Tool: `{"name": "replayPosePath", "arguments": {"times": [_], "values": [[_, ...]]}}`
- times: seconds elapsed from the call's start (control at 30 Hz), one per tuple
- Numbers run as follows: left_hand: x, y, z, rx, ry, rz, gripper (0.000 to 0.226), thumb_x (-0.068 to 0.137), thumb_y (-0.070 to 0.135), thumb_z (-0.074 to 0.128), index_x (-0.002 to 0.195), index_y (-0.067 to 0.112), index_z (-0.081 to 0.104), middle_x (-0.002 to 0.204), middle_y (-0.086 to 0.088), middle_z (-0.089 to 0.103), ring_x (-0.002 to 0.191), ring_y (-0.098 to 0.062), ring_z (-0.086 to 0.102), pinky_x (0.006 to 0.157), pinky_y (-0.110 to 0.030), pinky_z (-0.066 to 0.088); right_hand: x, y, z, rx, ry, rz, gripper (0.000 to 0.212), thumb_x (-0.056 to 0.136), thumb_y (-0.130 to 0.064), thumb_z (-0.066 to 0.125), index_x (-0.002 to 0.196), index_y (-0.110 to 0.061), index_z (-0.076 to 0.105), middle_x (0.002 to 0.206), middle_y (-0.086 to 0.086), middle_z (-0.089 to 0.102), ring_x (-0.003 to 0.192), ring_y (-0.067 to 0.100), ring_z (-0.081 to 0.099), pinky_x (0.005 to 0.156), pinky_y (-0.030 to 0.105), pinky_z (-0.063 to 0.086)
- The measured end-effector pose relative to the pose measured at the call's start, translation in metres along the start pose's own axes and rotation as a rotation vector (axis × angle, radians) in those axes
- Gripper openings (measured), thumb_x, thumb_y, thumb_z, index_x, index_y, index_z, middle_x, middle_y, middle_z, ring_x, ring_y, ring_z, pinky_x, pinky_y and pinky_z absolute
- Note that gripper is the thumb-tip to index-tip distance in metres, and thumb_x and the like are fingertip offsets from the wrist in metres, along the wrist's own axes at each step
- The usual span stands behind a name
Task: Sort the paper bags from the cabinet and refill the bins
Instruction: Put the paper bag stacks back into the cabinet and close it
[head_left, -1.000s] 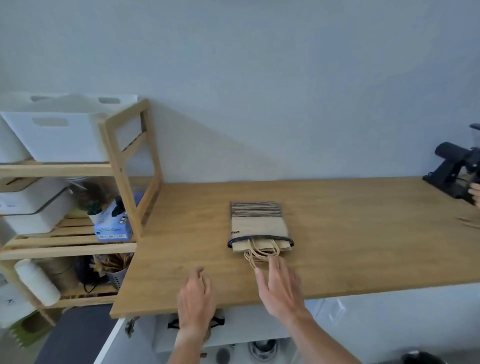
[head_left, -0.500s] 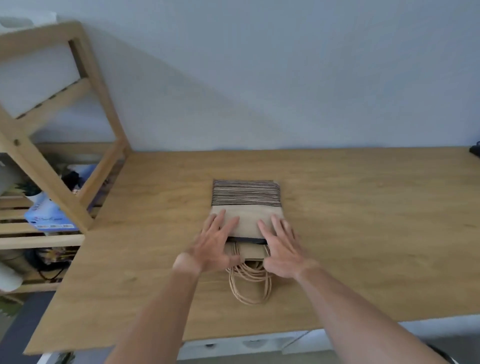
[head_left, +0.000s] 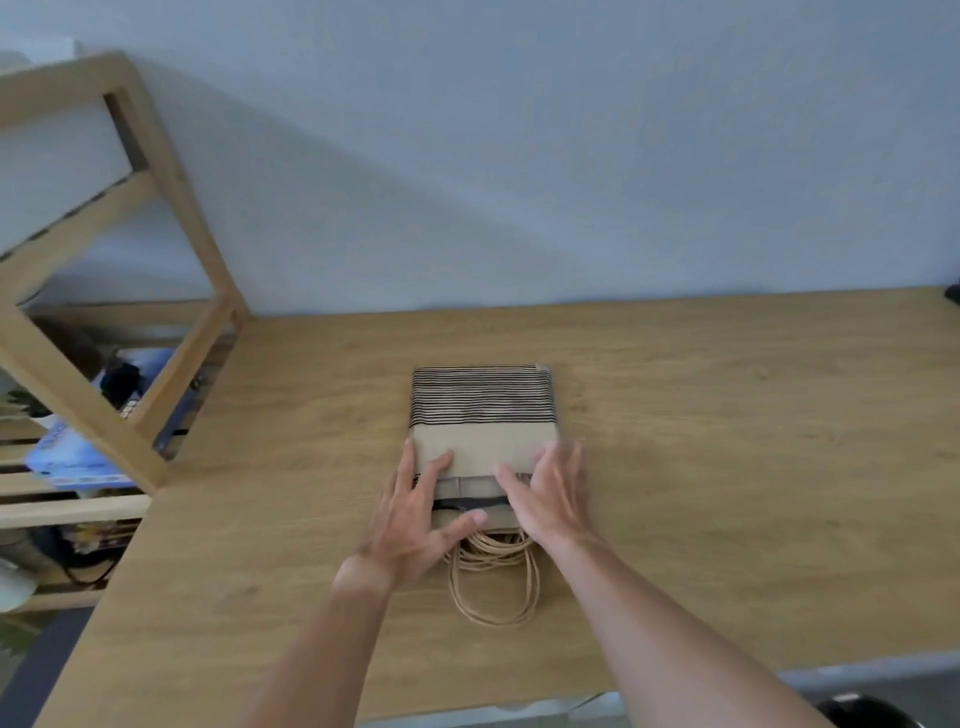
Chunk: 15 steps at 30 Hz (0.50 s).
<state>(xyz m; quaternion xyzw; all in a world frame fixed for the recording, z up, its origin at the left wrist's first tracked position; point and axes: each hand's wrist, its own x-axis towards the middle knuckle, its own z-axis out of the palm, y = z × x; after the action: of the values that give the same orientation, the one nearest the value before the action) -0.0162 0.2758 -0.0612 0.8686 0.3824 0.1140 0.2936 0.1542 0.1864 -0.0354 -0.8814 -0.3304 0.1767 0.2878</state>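
Note:
A flat stack of brown paper bags (head_left: 483, 415) lies in the middle of the wooden counter (head_left: 727, 415), its far end showing dark striped fold edges. Twisted paper handles (head_left: 493, 582) spill from its near end toward me. A black band runs across the stack between my hands. My left hand (head_left: 415, 519) rests with spread fingers on the stack's near left part, thumb reaching across the near edge. My right hand (head_left: 550, 493) lies flat with straight fingers on the near right part.
A wooden shelf unit (head_left: 119, 291) stands at the counter's left end, holding a blue box (head_left: 67, 452) and small items. The wall runs along the counter's back. A dark object (head_left: 953, 293) shows at the far right edge.
Both hands have come from the counter's front edge onto the near end of the bag stack. They have since spread apart toward its two sides, and the camera has moved closer.

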Motion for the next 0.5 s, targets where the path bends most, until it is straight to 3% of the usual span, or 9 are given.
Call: {"name": "replayPosePath", "arguments": {"times": [0.03,0.1,0.2,0.33,0.37,0.47,0.5], "values": [[-0.005,0.000,0.000,-0.046,-0.001,-0.020,0.097,0.067,0.093,0.038,0.150,0.045,0.022,0.165,-0.001,-0.007,0.149,-0.024,0.010,0.118,-0.048,0.021,-0.005,0.002,0.004,-0.038,0.004,0.017,0.068,0.084,-0.062,0.060,0.131,-0.017,0.037,0.134,0.011,0.038,0.117,0.031,0.047,0.088,0.039,0.042],[-0.013,0.001,0.003,-0.158,0.073,-0.082,0.086,0.070,0.092,0.031,0.141,0.045,0.038,0.164,-0.001,0.010,0.149,-0.019,0.010,0.117,-0.043,0.019,-0.021,0.005,0.011,-0.127,-0.018,0.038,0.087,0.088,-0.068,0.050,0.154,-0.024,0.014,0.134,0.013,0.038,0.115,0.031,0.047,0.092,0.040,0.041],[-0.022,0.004,0.013,-0.062,0.206,-0.140,0.058,0.089,0.068,0.023,0.121,0.029,0.051,0.140,-0.003,0.050,0.144,-0.028,0.025,0.108,-0.044,0.029,-0.052,0.005,0.016,-0.322,-0.037,-0.020,0.085,0.089,-0.080,0.023,0.158,-0.036,-0.001,0.133,0.016,0.039,0.108,0.032,0.050,0.091,0.042,0.041],[-0.071,0.012,0.020,0.368,0.170,-0.216,0.059,0.094,0.059,0.011,0.142,0.030,0.032,0.136,-0.011,0.042,0.108,-0.033,0.051,0.083,-0.042,0.047,-0.108,0.009,0.020,-0.462,0.053,-0.046,0.089,0.086,-0.084,0.018,0.158,-0.035,0.001,0.121,0.013,0.045,0.095,0.031,0.057,0.085,0.040,0.044],[-0.088,0.013,0.021,0.398,0.150,-0.252,0.061,0.095,0.058,0.010,0.147,0.031,0.026,0.135,-0.012,0.041,0.100,-0.031,0.052,0.079,-0.041,0.048,-0.123,0.010,0.021,-0.471,0.062,-0.047,0.088,0.086,-0.084,0.019,0.157,-0.035,0.002,0.118,0.012,0.045,0.092,0.030,0.057,0.083,0.039,0.045],[-0.132,0.012,0.019,0.485,0.108,-0.190,0.080,0.089,0.057,-0.020,0.149,0.028,0.024,0.144,-0.009,0.039,0.086,-0.029,0.040,0.066,-0.037,0.040,-0.163,0.009,0.025,-0.436,0.077,-0.052,0.088,0.085,-0.084,0.023,0.157,-0.036,0.006,0.114,0.011,0.044,0.085,0.027,0.057,0.070,0.034,0.044],[-0.145,0.010,0.016,0.476,0.094,-0.163,0.074,0.093,0.055,-0.014,0.147,0.027,0.028,0.149,-0.012,0.035,0.087,-0.029,0.039,0.065,-0.037,0.038,-0.177,0.010,0.026,-0.395,0.068,-0.044,0.088,0.085,-0.084,0.026,0.157,-0.037,0.007,0.114,0.011,0.044,0.083,0.026,0.056,0.066,0.032,0.042]]}}
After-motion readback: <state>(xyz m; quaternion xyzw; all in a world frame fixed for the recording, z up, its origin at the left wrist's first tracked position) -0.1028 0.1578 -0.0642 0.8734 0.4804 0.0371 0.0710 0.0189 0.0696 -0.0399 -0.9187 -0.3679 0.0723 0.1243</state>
